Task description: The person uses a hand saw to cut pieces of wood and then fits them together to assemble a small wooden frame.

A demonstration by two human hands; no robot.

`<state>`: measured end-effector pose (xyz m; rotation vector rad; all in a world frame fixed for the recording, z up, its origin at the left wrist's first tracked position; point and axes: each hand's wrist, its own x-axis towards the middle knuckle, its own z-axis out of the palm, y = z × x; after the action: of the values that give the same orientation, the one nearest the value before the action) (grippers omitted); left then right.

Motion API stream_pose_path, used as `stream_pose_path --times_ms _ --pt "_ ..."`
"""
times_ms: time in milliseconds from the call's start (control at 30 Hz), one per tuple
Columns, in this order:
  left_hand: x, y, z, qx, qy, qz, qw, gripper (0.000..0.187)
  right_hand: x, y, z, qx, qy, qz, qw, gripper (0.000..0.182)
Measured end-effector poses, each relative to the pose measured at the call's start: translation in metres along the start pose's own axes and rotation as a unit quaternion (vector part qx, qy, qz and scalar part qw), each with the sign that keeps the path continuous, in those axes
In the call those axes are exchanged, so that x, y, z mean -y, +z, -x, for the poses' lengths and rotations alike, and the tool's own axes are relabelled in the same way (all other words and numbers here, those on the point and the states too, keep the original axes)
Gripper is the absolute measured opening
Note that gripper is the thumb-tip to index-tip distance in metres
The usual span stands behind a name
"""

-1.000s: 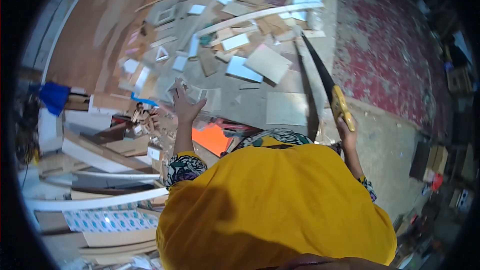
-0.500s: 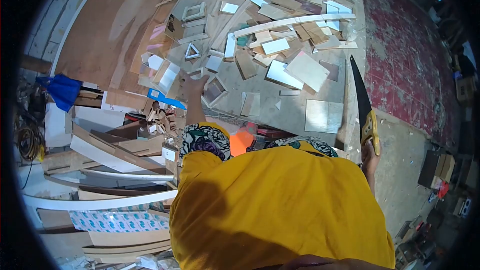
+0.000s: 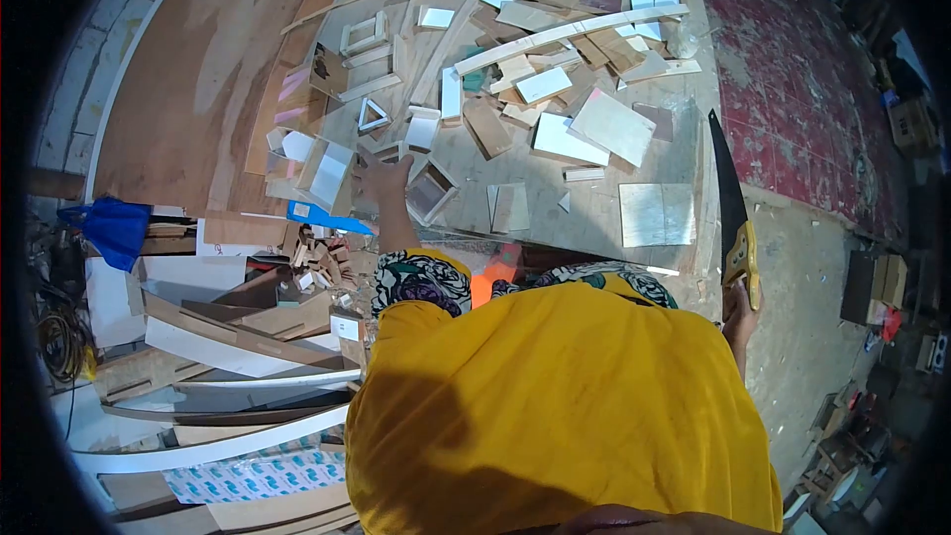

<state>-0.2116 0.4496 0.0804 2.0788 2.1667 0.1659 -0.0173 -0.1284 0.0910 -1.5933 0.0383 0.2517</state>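
My right hand (image 3: 739, 305) is closed around the yellow handle of a handsaw (image 3: 730, 200), its dark blade pointing up alongside the table's right edge. Over the left part of the worktable, my left hand (image 3: 384, 181) reaches out with its fingers apart. Just beyond its fingertips is a small wooden frame (image 3: 393, 150); whether they touch cannot be made out. An open wooden box (image 3: 432, 192) lies right beside that hand. On its other side are a white-faced block (image 3: 329, 173) and a flat blue piece (image 3: 327, 218). A small triangular frame (image 3: 372, 115) lies farther back.
Wood offcuts (image 3: 545, 84) and long curved strips (image 3: 575, 32) cover the back of the worktable (image 3: 584, 206). A large plywood sheet (image 3: 188, 79) lies to the left. Curved boards (image 3: 238, 337) are stacked at lower left, near a blue bag (image 3: 111, 231). Red flooring (image 3: 792, 99) is at right.
The view has shifted slightly. My left hand stays by the small frames and my right hand keeps the handsaw upright at the table's right side.
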Motion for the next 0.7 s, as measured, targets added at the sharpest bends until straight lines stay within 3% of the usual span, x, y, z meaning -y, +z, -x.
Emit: stream_pose_path --times_ms 100,200,267,300,367,600,700 --pt "0.009 0.008 -0.007 -0.010 0.025 0.025 0.999 0.111 0.002 0.006 0.004 -0.003 0.023 -0.023 0.999 0.012" --pt "0.020 0.002 -0.013 0.037 0.038 0.071 0.996 0.112 -0.004 0.007 0.003 -0.014 0.015 -0.016 1.000 0.015" --pt "0.029 -0.008 -0.014 0.096 0.111 0.123 0.981 0.114 -0.004 0.008 0.003 -0.005 0.027 -0.033 0.999 0.016" --pt "0.036 -0.009 -0.014 0.095 0.110 0.123 0.982 0.114 -0.005 0.007 0.003 -0.003 0.028 -0.034 0.999 0.016" --pt "0.050 -0.008 -0.016 0.059 0.214 0.152 0.963 0.113 -0.008 0.006 0.002 0.003 0.028 -0.052 0.998 0.017" --pt "0.070 -0.004 -0.006 0.072 0.064 0.092 0.991 0.104 -0.007 0.006 0.002 -0.003 0.037 -0.044 0.998 0.015" --pt "0.072 0.008 0.000 0.026 0.000 0.058 0.998 0.101 -0.011 0.002 -0.001 0.029 0.021 -0.071 0.997 0.017"
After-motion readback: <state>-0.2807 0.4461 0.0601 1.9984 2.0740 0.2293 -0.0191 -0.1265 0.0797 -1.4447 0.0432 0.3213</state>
